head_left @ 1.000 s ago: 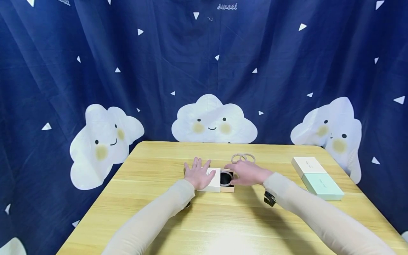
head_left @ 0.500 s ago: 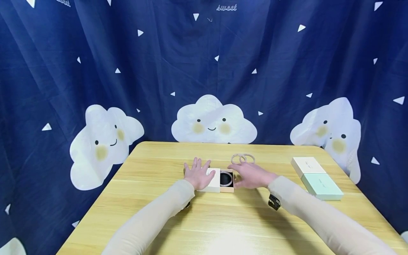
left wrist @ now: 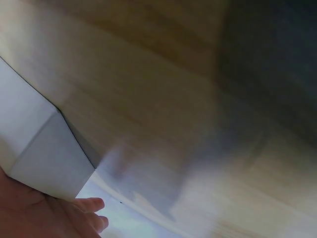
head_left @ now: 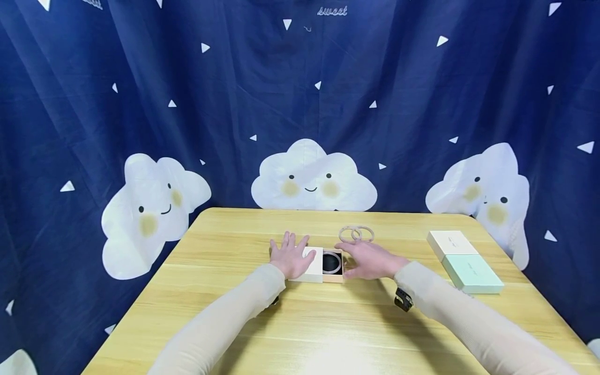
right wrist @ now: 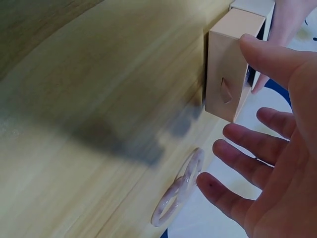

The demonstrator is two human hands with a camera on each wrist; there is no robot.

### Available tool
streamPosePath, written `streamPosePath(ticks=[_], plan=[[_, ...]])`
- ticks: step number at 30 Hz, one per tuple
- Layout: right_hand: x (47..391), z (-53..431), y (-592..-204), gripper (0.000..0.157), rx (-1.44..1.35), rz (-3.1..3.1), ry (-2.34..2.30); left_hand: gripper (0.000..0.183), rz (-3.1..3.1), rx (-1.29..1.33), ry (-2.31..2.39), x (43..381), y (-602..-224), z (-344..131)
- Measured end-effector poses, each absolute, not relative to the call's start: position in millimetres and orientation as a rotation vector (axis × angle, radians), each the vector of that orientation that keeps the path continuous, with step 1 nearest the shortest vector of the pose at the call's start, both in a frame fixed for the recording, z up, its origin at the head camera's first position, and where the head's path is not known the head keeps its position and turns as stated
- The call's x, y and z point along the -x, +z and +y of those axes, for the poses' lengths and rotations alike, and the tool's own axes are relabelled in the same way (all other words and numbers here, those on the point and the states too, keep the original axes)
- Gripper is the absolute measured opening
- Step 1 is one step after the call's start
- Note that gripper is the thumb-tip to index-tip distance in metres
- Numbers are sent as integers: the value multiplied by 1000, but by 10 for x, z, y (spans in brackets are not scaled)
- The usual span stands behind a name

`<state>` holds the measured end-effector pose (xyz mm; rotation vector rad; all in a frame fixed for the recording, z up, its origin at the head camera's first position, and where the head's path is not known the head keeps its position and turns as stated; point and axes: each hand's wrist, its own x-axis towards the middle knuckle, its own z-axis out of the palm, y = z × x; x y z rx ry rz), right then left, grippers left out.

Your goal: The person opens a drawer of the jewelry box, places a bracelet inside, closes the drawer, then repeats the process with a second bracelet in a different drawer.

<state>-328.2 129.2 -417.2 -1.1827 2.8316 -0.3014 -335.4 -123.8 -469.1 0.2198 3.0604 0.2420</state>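
My left hand (head_left: 288, 259) lies with spread fingers on the white sleeve (head_left: 316, 270) of a small slide-out gift box; its palm is against the box (left wrist: 52, 153) in the left wrist view. From the sleeve's right side a pale pink drawer (right wrist: 223, 59) sticks partway out, with a notch in its end face. Inside, on black lining, lies a pale bangle (head_left: 331, 273). Fingers apart and holding nothing, my right hand (head_left: 372, 261) is just right of the drawer, its thumb overlapping the drawer edge in the right wrist view. Two overlapping bangles (right wrist: 184, 184) lie beyond that hand.
At the table's right, a white box (head_left: 453, 242) and a mint-green box (head_left: 474, 273) lie end to end. The wooden table (head_left: 244, 229) ends in front of a navy curtain (head_left: 225, 120) printed with clouds.
My right hand has drawn back slightly to the right from the drawer, so more of the drawer and the bangle in it shows. My left hand stays on the sleeve.
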Motion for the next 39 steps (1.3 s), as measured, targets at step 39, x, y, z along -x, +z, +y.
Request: streamPosePath(ticks=[39], plan=[[3329,1277,-4281,85,1101,2807,-393,70,3071,-220,237,3367,-4703,-1243]])
